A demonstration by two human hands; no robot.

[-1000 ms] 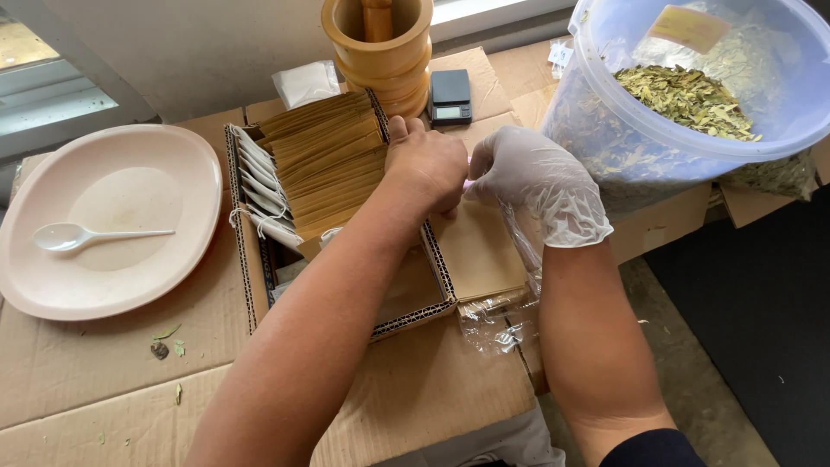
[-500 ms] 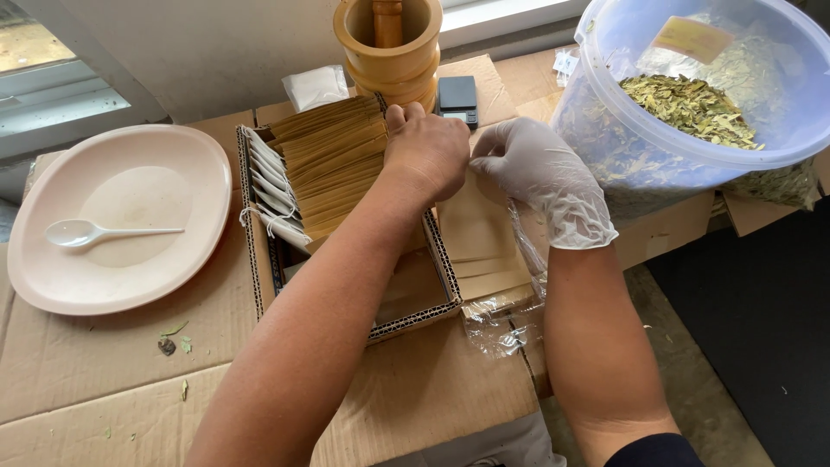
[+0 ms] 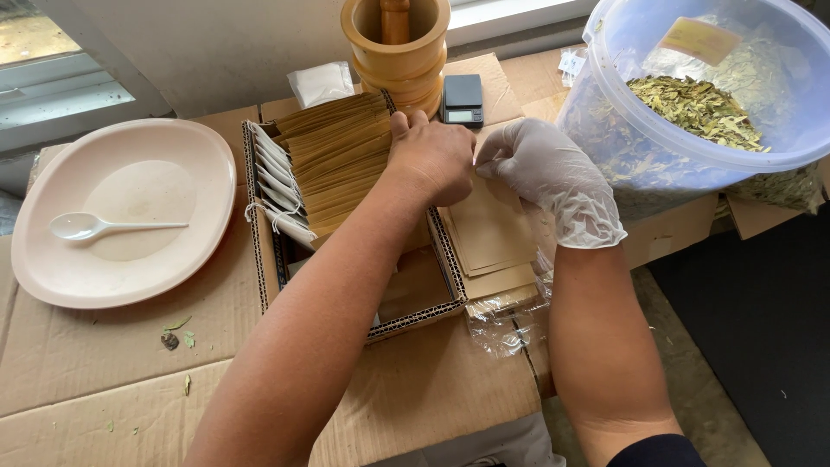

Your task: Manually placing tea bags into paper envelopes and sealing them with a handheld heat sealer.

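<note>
A stack of flat brown paper sachets (image 3: 488, 229) lies just beside the right wall of an open cardboard box (image 3: 268, 259), on the cardboard-covered bench (image 3: 78, 363). The bare left hand (image 3: 430, 157) and the gloved right hand (image 3: 546, 173) meet over the top of this stack, fingers pinched at a sachet's upper edge; how firmly they grip it cannot be told. Inside the box stands a dense row of brown sachets (image 3: 337, 156) with white strings at their left ends. Behind the hands sit a small black scale (image 3: 462, 98) and a wooden mortar (image 3: 396, 47) holding a pestle. To the right is a clear tub of dried leaves (image 3: 700, 108); to the left, a pale plate (image 3: 121, 212) carries a white spoon (image 3: 91, 227).
</note>
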